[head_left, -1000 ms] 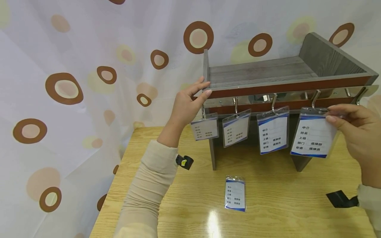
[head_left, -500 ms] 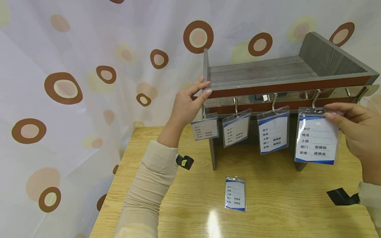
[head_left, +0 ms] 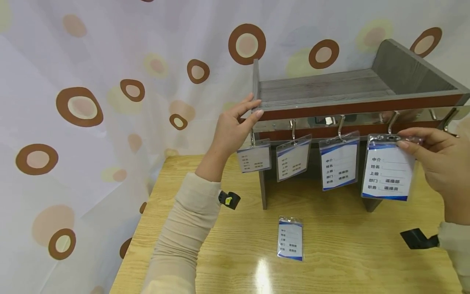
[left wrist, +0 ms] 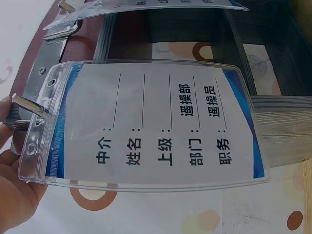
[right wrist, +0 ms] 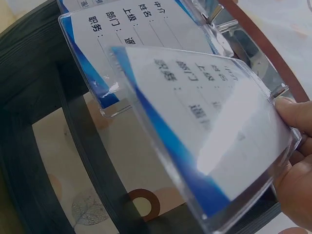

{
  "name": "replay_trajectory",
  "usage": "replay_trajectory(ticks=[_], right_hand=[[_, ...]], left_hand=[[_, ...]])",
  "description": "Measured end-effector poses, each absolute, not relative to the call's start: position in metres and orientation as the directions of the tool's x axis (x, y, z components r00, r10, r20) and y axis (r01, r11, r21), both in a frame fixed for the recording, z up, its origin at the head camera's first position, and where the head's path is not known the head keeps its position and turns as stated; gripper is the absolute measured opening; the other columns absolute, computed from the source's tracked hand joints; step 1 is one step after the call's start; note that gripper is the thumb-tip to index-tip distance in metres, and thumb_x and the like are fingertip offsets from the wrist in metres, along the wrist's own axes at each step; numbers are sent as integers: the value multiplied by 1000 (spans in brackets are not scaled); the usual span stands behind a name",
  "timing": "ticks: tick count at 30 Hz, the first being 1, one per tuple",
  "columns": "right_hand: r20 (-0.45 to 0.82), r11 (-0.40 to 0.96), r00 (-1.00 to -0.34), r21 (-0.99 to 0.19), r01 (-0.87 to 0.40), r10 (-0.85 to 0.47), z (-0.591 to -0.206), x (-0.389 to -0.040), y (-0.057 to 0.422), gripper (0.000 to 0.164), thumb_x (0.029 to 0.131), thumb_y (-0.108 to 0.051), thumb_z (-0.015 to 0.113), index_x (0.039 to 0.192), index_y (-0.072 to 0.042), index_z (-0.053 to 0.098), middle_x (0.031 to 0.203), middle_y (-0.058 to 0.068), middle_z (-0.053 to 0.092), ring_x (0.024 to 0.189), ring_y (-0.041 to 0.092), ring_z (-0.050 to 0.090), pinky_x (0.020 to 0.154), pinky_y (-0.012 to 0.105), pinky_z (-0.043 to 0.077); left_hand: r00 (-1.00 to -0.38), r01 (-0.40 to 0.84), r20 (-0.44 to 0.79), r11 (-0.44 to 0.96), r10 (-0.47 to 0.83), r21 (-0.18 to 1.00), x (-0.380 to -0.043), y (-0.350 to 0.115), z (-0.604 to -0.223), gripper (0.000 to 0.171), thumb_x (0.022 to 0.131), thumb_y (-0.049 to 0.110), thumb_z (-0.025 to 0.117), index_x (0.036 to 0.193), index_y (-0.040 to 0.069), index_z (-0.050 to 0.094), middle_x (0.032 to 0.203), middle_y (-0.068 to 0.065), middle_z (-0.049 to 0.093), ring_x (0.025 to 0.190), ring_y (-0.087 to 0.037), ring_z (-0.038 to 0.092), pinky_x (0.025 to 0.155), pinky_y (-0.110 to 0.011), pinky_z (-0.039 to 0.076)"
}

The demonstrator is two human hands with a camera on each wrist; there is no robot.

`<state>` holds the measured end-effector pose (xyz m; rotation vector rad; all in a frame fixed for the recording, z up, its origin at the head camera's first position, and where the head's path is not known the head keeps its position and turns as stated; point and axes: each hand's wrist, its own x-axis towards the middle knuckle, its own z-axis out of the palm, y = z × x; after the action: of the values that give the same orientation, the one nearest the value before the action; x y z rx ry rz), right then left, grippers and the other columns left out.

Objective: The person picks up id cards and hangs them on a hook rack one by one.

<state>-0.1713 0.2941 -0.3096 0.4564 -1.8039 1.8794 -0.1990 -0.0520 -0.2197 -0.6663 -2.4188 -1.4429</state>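
Observation:
My right hand (head_left: 440, 157) pinches the top right corner of a clear badge holder (head_left: 385, 171) with a blue-edged white card. In the head view its top slot is right at the tip of a metal hook (head_left: 393, 122); the right wrist view shows the hook tip (right wrist: 280, 90) close by the thumb. At the left, my left hand (head_left: 235, 124) grips the front corner of a grey wooden rack (head_left: 323, 87), thumb in front. Below that hand a badge holder (left wrist: 146, 122) hangs from the leftmost hook (left wrist: 29, 105). Two more badge holders (head_left: 293, 159) hang between.
Another badge holder (head_left: 290, 239) lies flat on the wooden table (head_left: 227, 261) in front of the rack. A further hook (head_left: 448, 120) sticks out at the far right of the metal strip (head_left: 371, 118). Behind stands a patterned curtain (head_left: 147, 41).
The badge in my right hand has turned to face the camera more squarely, moving slightly right and down, then a little back left. My left hand has stayed on the rack's corner.

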Motion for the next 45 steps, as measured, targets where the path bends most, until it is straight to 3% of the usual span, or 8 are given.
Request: replay_trajectory(ticks=[7, 18, 25, 32, 37, 45], right_hand=[[568, -55, -799, -808, -587, 196, -314, -170, 291, 18, 75, 17, 52, 90, 11, 59, 80, 5, 56, 65, 10, 49, 56, 9, 43], [522, 0, -803, -838, -545, 287, -317, -170, 287, 26, 74, 15, 56, 98, 5, 58, 79, 4, 55, 65, 7, 51, 56, 9, 42], [494, -122, -823, -832, -541, 280, -328, -168, 290, 29, 74, 16, 55, 98, 1, 56, 80, 7, 55, 65, 9, 53, 58, 11, 44], [411, -125, -858, -877, -465, 306, -345, -160, 294, 30, 72, 15, 58, 94, -5, 56, 80, 3, 55, 69, 6, 53, 62, 8, 43], [387, -204, -882, -872, -445, 270, -362, -154, 294, 31, 72, 16, 57, 96, -3, 55, 81, 3, 57, 71, 7, 55, 63, 10, 44], [363, -314, -907, -854, -416, 214, -406, -152, 301, 32, 72, 20, 54, 98, 3, 54, 85, 7, 56, 75, 10, 56, 65, 15, 46]], left_hand=[[-861, 509, 436, 404, 264, 760, -199, -51, -221, 32, 87, 11, 51, 117, 1, 52, 133, -9, 36, 118, -12, 36, 76, -20, 43], [-859, 512, 446, 393, 252, 764, -199, -51, -223, 33, 87, 11, 51, 118, 2, 51, 133, -9, 36, 118, -11, 36, 77, -19, 42], [-855, 519, 454, 406, 253, 752, -200, -51, -223, 33, 87, 11, 51, 118, 2, 51, 133, -9, 36, 118, -12, 37, 77, -19, 42], [-856, 518, 452, 409, 253, 752, -199, -51, -222, 33, 87, 12, 51, 119, 2, 51, 133, -8, 36, 117, -11, 37, 78, -19, 42], [-856, 517, 451, 400, 253, 757, -203, -51, -225, 33, 87, 12, 51, 119, 3, 51, 133, -8, 35, 118, -10, 35, 78, -19, 42], [-846, 533, 468, 383, 257, 754, -227, -56, -245, 35, 86, 21, 54, 119, 12, 52, 134, 3, 35, 117, -1, 33, 78, -19, 42]])
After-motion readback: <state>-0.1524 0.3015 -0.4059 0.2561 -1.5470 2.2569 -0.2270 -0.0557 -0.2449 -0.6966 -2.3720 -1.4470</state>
